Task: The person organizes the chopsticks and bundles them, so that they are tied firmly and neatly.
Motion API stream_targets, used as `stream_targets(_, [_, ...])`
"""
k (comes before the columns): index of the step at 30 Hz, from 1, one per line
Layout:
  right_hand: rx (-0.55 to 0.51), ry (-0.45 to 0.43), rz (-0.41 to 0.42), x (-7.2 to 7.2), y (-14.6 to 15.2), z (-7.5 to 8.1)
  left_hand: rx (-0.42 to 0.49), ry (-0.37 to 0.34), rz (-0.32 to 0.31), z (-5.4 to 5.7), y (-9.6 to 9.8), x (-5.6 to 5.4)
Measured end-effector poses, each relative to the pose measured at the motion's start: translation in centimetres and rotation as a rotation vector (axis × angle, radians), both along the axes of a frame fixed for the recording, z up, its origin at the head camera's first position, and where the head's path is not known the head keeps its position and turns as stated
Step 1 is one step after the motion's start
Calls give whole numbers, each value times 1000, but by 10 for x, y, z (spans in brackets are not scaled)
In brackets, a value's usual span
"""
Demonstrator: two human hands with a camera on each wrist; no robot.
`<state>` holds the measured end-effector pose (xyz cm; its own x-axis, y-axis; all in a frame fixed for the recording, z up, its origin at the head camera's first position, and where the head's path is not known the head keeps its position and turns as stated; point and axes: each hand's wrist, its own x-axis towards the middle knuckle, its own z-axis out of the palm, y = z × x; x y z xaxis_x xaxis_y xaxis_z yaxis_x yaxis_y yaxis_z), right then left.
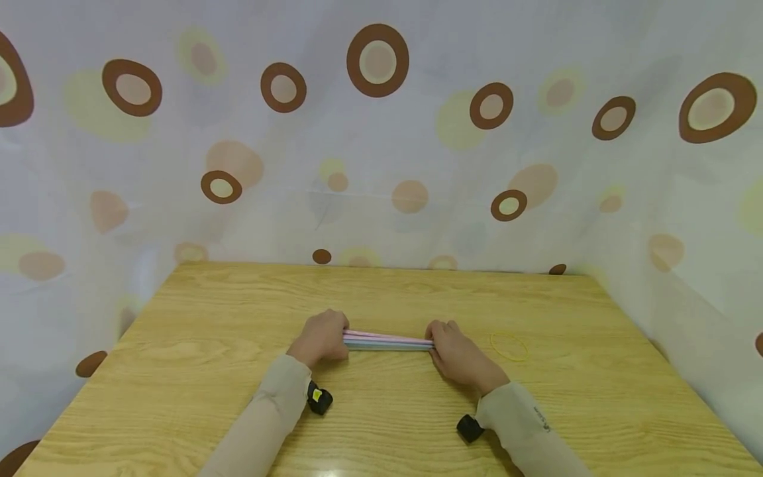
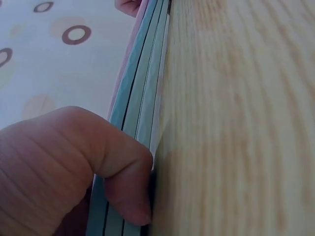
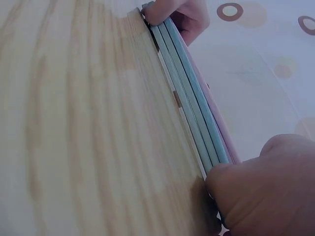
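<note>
White cloth with brown rings point(image 1: 381, 149) hangs behind a yellow-brown wooden table point(image 1: 393, 417). Over the table's middle is a stack of thin, flat pink and blue-green pieces point(image 1: 387, 341). Fingers of the left hand point(image 1: 322, 336) and right hand point(image 1: 459, 354) pinch its two ends. One thin yellow loop point(image 1: 514, 360) lies near the right hand.

Left fingers point(image 1: 337, 320) and right fingers point(image 1: 438, 328) curled inward — arms point(image 1: 262, 417) outstretched.

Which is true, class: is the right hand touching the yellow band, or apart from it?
Apart: the head view shows table between the right hand and yellow band.
</note>
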<state>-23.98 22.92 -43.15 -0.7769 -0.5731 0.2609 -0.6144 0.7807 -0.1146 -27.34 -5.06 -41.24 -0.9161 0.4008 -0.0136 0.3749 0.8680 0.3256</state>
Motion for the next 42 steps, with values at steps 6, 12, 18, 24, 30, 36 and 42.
stream_targets(6, [36,15,-11,1,-1,-3,-11,-16,-4,-3,0,0])
stream_targets(12, [26,3,-30,0,-1,-4,-20,-31,-9,-2,1,-1])
stream_targets(18, [11,6,-40,-2,0,-4,-35,-10,-22,-1,-1,-3])
stream_targets(24, [-48,-117,-66,-5,1,-1,-31,21,-53,-1,-4,-5])
stream_targets(30, [-168,-247,-65,-6,6,1,35,-20,-82,0,-7,-6])
stream_targets(36, [-285,-309,-38,-11,14,3,146,-22,-108,0,-11,-10])
stream_targets(42, [-439,-409,-42,-15,21,2,171,-29,-119,0,-10,-9])
